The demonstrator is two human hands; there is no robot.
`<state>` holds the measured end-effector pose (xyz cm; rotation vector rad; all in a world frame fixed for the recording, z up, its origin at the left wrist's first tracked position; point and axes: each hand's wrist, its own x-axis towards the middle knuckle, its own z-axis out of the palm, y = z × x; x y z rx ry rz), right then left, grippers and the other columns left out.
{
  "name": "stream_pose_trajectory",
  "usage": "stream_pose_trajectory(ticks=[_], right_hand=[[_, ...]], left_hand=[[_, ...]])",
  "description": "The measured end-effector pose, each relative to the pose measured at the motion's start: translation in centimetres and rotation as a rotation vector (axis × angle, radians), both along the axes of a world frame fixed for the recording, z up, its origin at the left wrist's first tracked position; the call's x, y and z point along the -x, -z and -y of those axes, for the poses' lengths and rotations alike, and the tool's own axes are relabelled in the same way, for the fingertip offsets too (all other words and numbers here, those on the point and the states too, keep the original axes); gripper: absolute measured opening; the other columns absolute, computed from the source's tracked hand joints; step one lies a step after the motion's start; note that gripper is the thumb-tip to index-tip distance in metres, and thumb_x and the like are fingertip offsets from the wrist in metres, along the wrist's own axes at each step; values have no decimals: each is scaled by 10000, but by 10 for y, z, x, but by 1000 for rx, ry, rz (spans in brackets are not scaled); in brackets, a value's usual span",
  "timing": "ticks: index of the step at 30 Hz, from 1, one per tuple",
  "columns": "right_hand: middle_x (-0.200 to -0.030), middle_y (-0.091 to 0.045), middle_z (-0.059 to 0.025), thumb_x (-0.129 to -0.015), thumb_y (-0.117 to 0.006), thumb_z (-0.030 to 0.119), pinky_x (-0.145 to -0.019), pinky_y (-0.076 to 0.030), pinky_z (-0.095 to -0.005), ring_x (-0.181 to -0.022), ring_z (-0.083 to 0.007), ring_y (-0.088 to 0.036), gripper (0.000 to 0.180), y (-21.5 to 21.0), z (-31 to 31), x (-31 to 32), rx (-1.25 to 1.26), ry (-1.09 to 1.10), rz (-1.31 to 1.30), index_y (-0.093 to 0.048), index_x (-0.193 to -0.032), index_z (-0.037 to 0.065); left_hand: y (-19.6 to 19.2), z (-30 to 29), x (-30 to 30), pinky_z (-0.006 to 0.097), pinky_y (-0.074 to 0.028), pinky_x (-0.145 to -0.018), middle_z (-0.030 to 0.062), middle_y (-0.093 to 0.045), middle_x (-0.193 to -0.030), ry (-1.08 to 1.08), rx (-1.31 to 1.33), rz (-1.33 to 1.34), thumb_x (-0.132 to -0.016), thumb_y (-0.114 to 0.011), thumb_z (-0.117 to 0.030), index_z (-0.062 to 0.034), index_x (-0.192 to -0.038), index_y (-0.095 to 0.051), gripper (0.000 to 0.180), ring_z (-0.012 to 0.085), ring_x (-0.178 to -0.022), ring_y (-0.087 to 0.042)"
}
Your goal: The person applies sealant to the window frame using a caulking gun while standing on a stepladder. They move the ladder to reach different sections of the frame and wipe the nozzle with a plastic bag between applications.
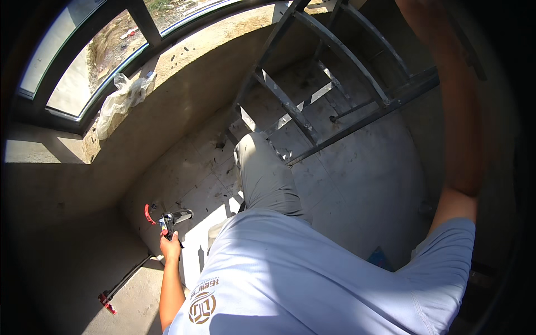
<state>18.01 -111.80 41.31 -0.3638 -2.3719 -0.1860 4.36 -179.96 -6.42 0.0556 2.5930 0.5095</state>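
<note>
My left hand [171,249] is low on the left, its fingers wrapped round the grip of a caulking gun [180,215]. The gun has a silvery barrel and dark and red parts about the handle. A red curved piece [148,214] shows beside it; whether it belongs to the gun I cannot tell. My right arm reaches up along the right side, and my right hand [417,17] is cut off by the upper edge, near the upper right of a dark metal ladder [346,134]. Its fingers are hidden. My bent knee is close to the ladder's rungs.
A window frame [146,25] curves across the upper left, above a rough sill [187,53] with a crumpled clear plastic bag [120,103]. A black rod with a red end [106,301] lies at lower left. A small blue item [379,258] shows beside my shirt. Debris dots the dusty floor [357,184].
</note>
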Motion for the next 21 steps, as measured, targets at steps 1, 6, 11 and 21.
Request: stream_pose_trajectory(ticks=[1, 6, 11, 21], right_hand=[[-1489, -550, -200, -986, -678, 464, -1192, -349, -426, -1414, -344, -494, 627, 31, 30, -23, -32, -52, -61, -578, -1435, 38], [-1635, -300, -271, -969, -704, 483, -1217, -249, -572, -1517, -473, -269, 862, 192, 119, -131, -122, 408, -446, -329, -1588, 14], [-1524, -444, -292, -916, -715, 621, -1159, -371, -498, -1392, -408, -462, 1048, 338, 104, -158, 648, 819, -541, -289, -1565, -81], [-1170, -686, -356, -882, -535, 338, -964, -539, -531, -1118, -497, -663, 584, 403, -3, -163, 922, 879, -548, -673, -1137, -169]], left_hand=[[6, 16, -15, 446, -501, -1005, 233, -712, -1179, -54, -48, 10, -904, -791, -243, 37, -1263, -621, 485, 394, -1132, -682], [-18, 98, -78, 438, -514, -994, 213, -715, -1158, -168, -38, -58, -905, -786, -246, 28, -1287, -599, 505, 362, -1093, -693], [-27, 172, -109, 429, -520, -972, 207, -718, -1173, -184, -78, 34, -924, -769, -253, 26, -1291, -594, 494, 349, -1081, -699], [-15, 284, -191, 438, -530, -959, 202, -733, -1144, -200, 51, 28, -913, -779, -220, 30, -1267, -632, 457, 350, -1051, -715]])
